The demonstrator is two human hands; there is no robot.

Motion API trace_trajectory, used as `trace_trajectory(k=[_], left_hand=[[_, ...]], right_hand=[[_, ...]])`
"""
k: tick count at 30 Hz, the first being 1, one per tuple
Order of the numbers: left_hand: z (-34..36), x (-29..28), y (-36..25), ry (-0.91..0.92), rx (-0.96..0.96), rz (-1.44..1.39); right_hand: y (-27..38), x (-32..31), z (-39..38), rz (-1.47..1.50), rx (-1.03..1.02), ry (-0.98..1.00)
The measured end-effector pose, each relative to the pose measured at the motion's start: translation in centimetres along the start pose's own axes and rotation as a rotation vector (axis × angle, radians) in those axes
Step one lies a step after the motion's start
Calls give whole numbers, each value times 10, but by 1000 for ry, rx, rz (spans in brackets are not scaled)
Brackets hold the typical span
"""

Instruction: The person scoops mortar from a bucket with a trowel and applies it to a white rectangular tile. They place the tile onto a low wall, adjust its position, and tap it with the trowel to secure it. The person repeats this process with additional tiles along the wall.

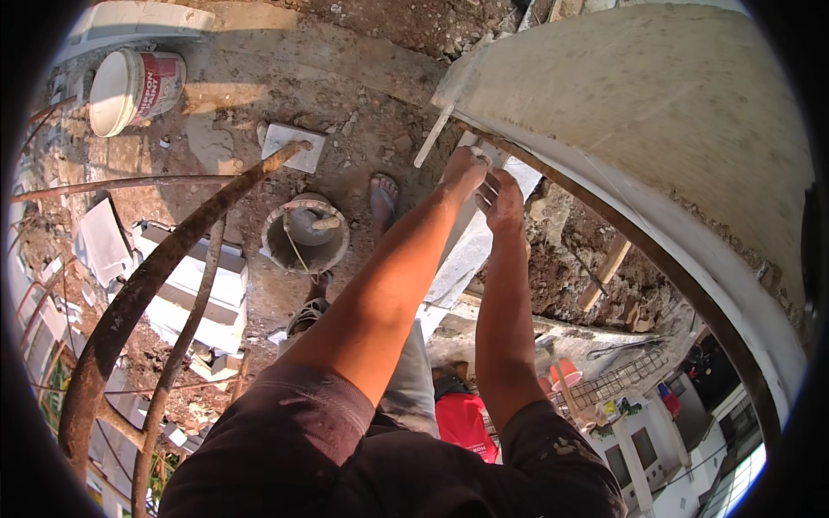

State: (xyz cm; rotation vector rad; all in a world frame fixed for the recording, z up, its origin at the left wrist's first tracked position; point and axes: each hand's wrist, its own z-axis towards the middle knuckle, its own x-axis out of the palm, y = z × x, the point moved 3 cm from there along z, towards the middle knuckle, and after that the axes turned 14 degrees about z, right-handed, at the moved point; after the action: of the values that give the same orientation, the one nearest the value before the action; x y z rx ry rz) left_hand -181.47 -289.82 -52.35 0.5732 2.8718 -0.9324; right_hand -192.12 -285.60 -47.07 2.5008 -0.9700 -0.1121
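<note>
Both arms reach forward over a pale grey-white block surface [466, 255] beside the curved concrete wall [630, 86]. My left hand [466, 169] is closed near the far end of that surface; what its fingers grip, if anything, is hidden. Just to its right, my right hand [504, 200] has its fingers apart and partly bent, close to the left hand and holding nothing I can see. A thin pale strip [433, 135] sticks out from the wall edge, left of the hands. Below and left of them stands a mortar bucket [269, 237] with a tool's rounded handle [325, 223] inside.
Rusty curved bars [164, 259] cross the left side. Beyond them lie white blocks [203, 289] and a paint bucket [155, 86]. A square pale block [285, 142] rests on the dirt. A dark curved rim [639, 233] borders the wall; a steel rebar cage [622, 380] lies lower right.
</note>
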Motion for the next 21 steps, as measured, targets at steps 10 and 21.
trace_trajectory(k=[10,21], left_hand=[[-5,-17,-19,89,79,-198],[10,-19,-21,135,37,-7]], right_hand=[[-2,-7,-14,511,-431,131],[47,-1,-33,318,-26,475]])
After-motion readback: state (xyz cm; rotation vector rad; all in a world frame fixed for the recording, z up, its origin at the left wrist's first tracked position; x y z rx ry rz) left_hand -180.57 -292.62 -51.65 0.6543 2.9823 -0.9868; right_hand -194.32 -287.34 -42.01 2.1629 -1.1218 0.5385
